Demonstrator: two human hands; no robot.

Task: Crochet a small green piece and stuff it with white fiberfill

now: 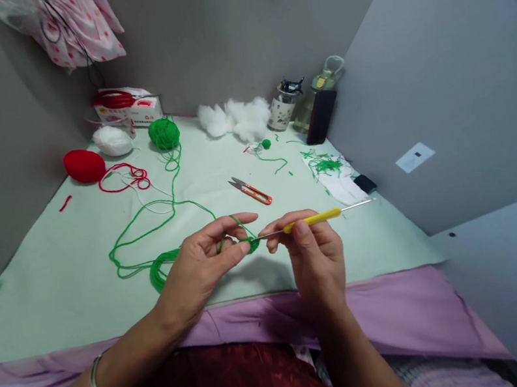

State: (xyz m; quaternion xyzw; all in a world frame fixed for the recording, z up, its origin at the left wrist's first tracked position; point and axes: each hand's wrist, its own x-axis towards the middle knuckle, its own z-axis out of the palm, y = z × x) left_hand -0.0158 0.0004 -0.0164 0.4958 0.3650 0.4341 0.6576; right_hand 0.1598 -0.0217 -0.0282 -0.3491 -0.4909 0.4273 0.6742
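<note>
My left hand [211,249] pinches a small green crochet piece [252,244] between thumb and fingers, its index finger stretched out with green yarn running over it. My right hand [314,247] grips a crochet hook [315,218] by its yellow handle. The hook's thin metal shaft reaches left to the crochet piece; its other metal end points right. From the left hand the yarn trails over the table to a green yarn ball [164,134] at the back. A loose coil of green yarn [157,273] lies beside my left wrist.
Orange-handled thread snips [251,191] lie beyond my hands. Red yarn [85,166] and white yarn [112,140] sit back left. White stuffing [236,120], a pen cup [282,110], a bottle [325,80] and a phone [322,117] stand behind. Green scraps [326,164] lie on paper at right.
</note>
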